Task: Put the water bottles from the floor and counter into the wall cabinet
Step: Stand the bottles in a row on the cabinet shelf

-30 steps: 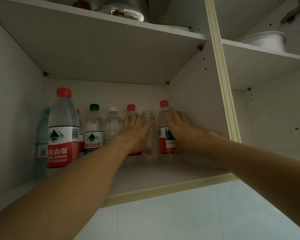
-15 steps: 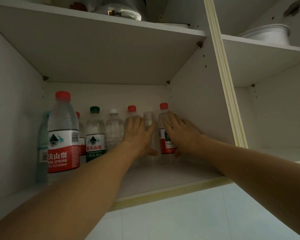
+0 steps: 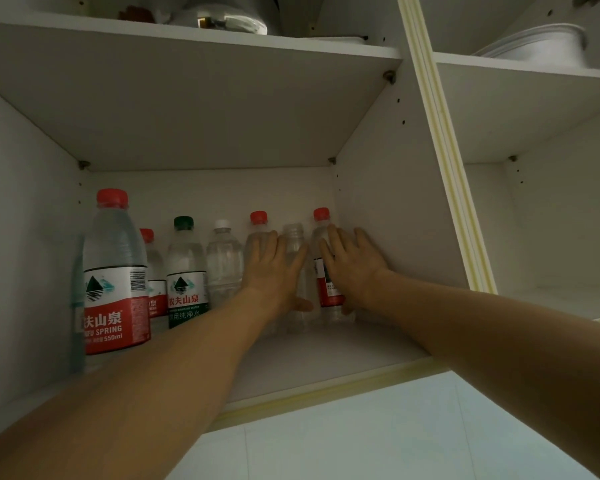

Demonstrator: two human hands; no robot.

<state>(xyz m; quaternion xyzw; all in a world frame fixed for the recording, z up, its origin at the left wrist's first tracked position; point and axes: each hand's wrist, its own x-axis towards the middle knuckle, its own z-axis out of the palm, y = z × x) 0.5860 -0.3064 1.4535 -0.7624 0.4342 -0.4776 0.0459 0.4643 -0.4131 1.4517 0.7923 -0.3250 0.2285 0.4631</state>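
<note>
Fingers (image 3: 274,247) of both hands straight, flat against capless bottle (image 3: 297,271): apparently empty, light, tippy; grip mid-body.

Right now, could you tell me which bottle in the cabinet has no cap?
The clear unlabelled bottle between the two hands, at the back row; its threaded neck is bare, while the others carry red, green or white caps.

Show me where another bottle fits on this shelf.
Bare shelf floor in front of the back row, between the big front-left bottle and the right wall. The back row is crowded; left hand and right hand press bottles there.
</note>
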